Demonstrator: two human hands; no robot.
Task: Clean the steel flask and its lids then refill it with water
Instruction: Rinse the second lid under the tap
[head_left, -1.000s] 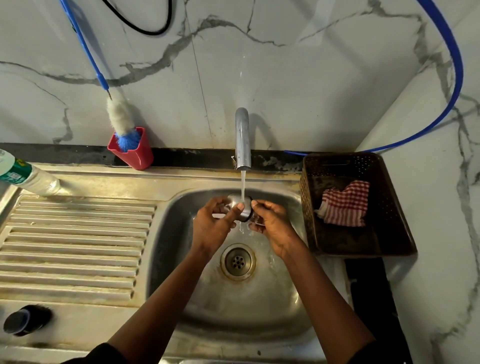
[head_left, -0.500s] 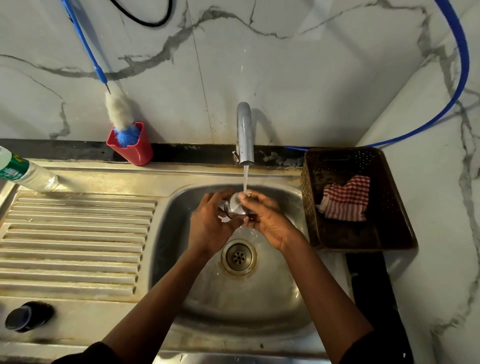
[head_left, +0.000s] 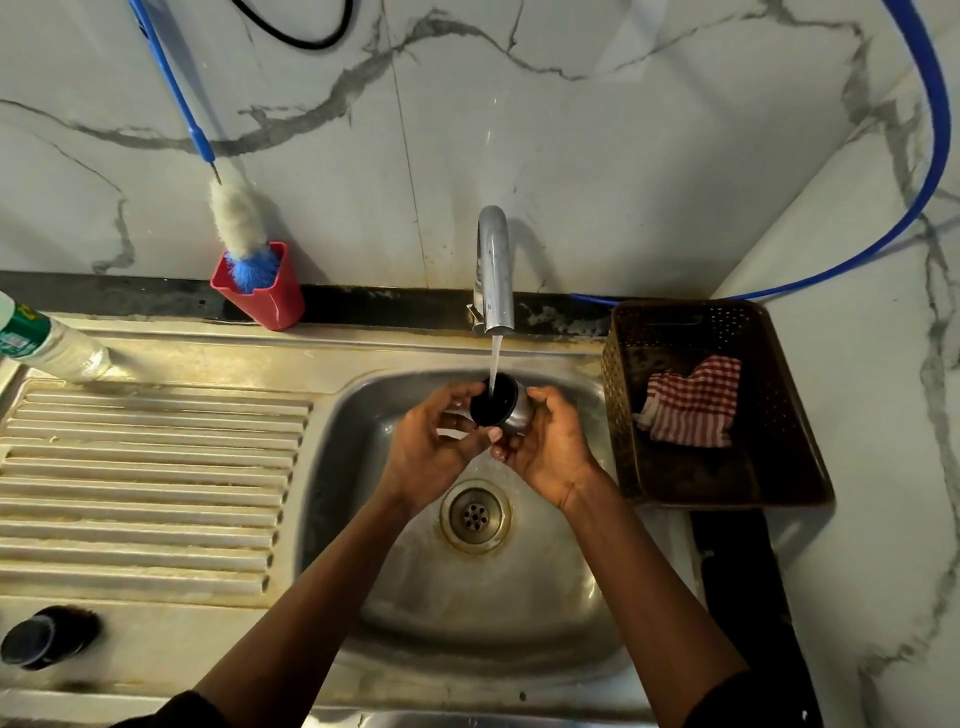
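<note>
The left hand (head_left: 431, 452) and the right hand (head_left: 550, 447) are holding the lid (head_left: 501, 405) between them over the sink (head_left: 363, 441). The left fingers are curling round its left side. The right hand is cupping its right side and bottom. The lid's dark open side is facing up, and water (head_left: 496, 358) from the tap (head_left: 493, 265) is running into it. The drain (head_left: 474, 515) is sitting just below the hands. A cloth (head_left: 693, 402) is lying in a basket (head_left: 613, 395) right of the sink. A brush (head_left: 241, 228) is standing in a cup (head_left: 265, 301) by the wall.
</note>
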